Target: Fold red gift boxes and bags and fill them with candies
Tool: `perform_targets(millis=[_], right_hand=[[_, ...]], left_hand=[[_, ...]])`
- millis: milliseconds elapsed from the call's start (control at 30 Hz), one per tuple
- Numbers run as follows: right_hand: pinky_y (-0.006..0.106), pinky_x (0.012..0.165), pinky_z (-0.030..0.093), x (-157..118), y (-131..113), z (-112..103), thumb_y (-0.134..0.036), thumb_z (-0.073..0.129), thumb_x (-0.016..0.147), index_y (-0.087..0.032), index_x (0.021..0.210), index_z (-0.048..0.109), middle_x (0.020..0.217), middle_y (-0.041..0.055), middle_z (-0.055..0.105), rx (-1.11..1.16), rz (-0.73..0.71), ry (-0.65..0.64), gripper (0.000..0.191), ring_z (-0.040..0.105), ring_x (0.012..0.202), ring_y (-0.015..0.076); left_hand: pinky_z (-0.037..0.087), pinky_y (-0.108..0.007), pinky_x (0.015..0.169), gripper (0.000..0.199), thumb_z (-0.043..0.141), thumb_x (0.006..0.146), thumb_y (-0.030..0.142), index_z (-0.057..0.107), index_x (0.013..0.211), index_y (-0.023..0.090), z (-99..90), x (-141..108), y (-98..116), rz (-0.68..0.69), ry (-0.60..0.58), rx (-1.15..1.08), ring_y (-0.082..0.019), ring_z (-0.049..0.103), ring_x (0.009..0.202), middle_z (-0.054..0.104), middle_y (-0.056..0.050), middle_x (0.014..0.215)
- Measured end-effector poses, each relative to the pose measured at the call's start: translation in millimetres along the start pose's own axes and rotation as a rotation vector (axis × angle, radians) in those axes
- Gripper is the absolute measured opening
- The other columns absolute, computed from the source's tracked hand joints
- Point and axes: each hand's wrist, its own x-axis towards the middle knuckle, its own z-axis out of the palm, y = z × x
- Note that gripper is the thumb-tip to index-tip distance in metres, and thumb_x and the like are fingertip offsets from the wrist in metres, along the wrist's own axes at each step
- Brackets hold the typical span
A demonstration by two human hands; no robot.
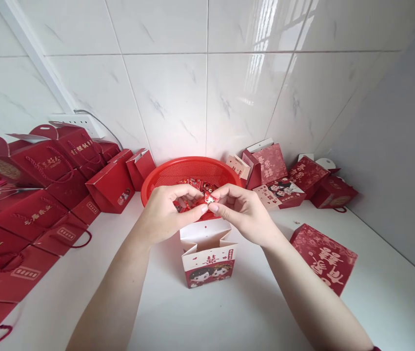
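Between the fingertips of my two hands is a small red wrapped candy [209, 197], pinched from both sides. My left hand [172, 209] grips its left end with thumb and fingers, and my right hand [242, 209] grips its right end. Below them a small red and cream paper gift bag [209, 265] stands upright on the table with its top open; two cartoon figures decorate its front. Just behind my hands sits a red plastic basket [192, 165] with several red-wrapped candies [194, 183] inside, partly hidden by my fingers.
Rows of red gift boxes with rope handles [42, 195] fill the left side. More red boxes [269, 165] stand at the back right, and a patterned red box [324, 258] lies beside my right forearm. A power strip [77, 124] rests against the tiled wall [170, 102].
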Motion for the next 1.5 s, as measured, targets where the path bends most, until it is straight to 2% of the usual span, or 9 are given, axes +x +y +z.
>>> perform_targets(millis=[267,367,500,633,700,1000,1267,1400,1500], right_hand=[[0.032,0.078,0.053,1.3,0.1,-6.1,-0.04,0.067,0.091,-0.02,0.098,0.067,0.1,0.0043,0.071,-0.163,-0.002,0.031,0.021,0.065,0.088,0.017],[0.03,0.078,0.052,-0.1,-5.9,-9.8,-0.037,0.064,0.093,-0.021,0.1,0.067,0.1,0.0035,0.071,-0.26,-0.025,-0.006,0.019,0.066,0.089,0.0164],[0.027,0.079,0.052,-4.8,-19.1,-19.2,-0.031,0.064,0.093,-0.021,0.099,0.067,0.099,0.0022,0.072,-0.418,-0.08,-0.173,0.012,0.067,0.091,0.0158],[0.026,0.073,0.05,-9.6,-26.1,-24.8,-0.022,0.062,0.093,-0.021,0.1,0.067,0.096,0.0008,0.073,-0.593,-0.084,-0.436,0.009,0.067,0.083,0.0143],[0.027,0.07,0.049,-11.3,-25.6,-23.7,-0.02,0.062,0.093,-0.021,0.101,0.068,0.094,0.0002,0.073,-0.683,-0.081,-0.496,0.011,0.065,0.078,0.0137],[0.029,0.073,0.047,-15.3,-24.4,-20.4,-0.019,0.05,0.098,-0.019,0.103,0.07,0.097,0.0015,0.073,-0.792,-0.081,-0.499,0.02,0.066,0.082,0.0146],[0.029,0.07,0.045,-19.1,-38.6,-33.7,-0.02,0.051,0.098,-0.02,0.095,0.069,0.089,0.0012,0.072,-0.857,-0.11,-0.403,0.018,0.064,0.077,0.0148],[0.03,0.073,0.045,-20.7,-42.0,-45.2,-0.023,0.05,0.099,-0.021,0.097,0.069,0.089,0.0024,0.072,-0.896,-0.129,-0.32,0.019,0.063,0.074,0.0154],[0.03,0.073,0.046,-22.0,-42.9,-52.2,-0.023,0.051,0.099,-0.021,0.099,0.07,0.089,0.0035,0.073,-0.908,-0.124,-0.262,0.019,0.064,0.074,0.0163]], left_hand=[[0.055,-0.023,0.074,0.012,0.07,0.086,0.033,0.078,0.091,0.025,9.5,2.3,0.0,0.042,0.082,0.052,-0.016,0.07,0.088,0.077,0.003,0.093],[0.056,-0.022,0.072,0.014,0.069,0.086,0.033,0.078,0.096,0.028,2.9,0.4,0.2,0.013,0.023,0.086,-0.016,0.071,0.087,0.078,0.004,0.096],[0.056,-0.022,0.073,0.017,0.067,0.087,0.033,0.076,0.102,0.033,-14.9,-2.6,-5.8,-0.054,-0.05,0.135,-0.014,0.071,0.088,0.077,0.006,0.101],[0.054,-0.022,0.075,0.013,0.067,0.088,0.035,0.077,0.097,0.034,-30.6,-3.2,-14.2,-0.101,0.023,0.196,-0.014,0.07,0.093,0.077,0.006,0.101],[0.054,-0.023,0.075,0.013,0.067,0.088,0.038,0.077,0.096,0.034,-35.8,-3.6,-16.5,-0.128,0.046,0.196,-0.015,0.071,0.091,0.077,0.006,0.099],[0.052,-0.03,0.083,0.018,0.066,0.087,0.046,0.077,0.094,0.033,-45.0,-4.1,-25.3,-0.184,0.155,0.228,-0.019,0.071,0.094,0.077,0.004,0.099],[0.052,-0.03,0.082,0.021,0.062,0.087,0.042,0.076,0.097,0.029,-43.4,13.3,-54.4,-0.188,0.295,0.429,-0.019,0.069,0.086,0.076,0.003,0.104],[0.052,-0.03,0.088,0.029,0.056,0.088,0.043,0.073,0.107,0.027,-42.8,51.8,-76.5,-0.212,0.107,0.581,-0.02,0.068,0.096,0.073,-0.001,0.115],[0.051,-0.032,0.09,0.024,0.06,0.086,0.036,0.074,0.101,0.023,-36.8,90.6,-97.9,-0.235,-0.077,0.666,-0.021,0.068,0.096,0.074,-0.003,0.109]])
